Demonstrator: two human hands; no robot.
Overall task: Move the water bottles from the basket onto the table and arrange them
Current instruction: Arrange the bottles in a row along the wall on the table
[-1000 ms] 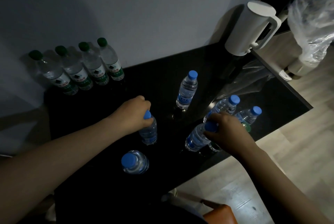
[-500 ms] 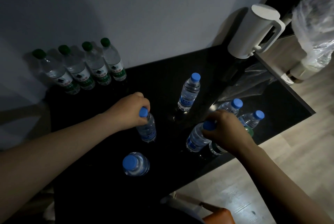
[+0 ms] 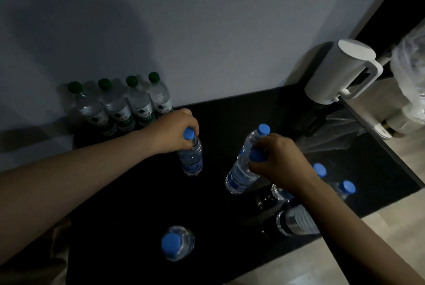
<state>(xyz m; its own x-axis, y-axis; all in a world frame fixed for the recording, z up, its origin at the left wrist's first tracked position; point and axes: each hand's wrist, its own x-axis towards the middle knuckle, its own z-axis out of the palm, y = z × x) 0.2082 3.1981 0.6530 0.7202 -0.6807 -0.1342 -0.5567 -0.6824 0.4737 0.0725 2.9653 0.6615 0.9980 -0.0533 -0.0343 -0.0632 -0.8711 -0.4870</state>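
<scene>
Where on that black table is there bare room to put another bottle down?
Bare table lies by the wall between the green-capped bottles and the white kettle, and between the nearest blue-capped bottle and the bottle in the left hand. Around the right hand it is crowded with bottles.

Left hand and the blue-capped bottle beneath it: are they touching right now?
Touching. In the head view the left hand grips the bottle at its neck, fingers curled round the blue cap.

Plastic bag (image 3: pixel 411 82) cut by right edge; 1 bottle (image 3: pixel 296 220) half hidden under forearm (image 3: pixel 340 222).
</scene>
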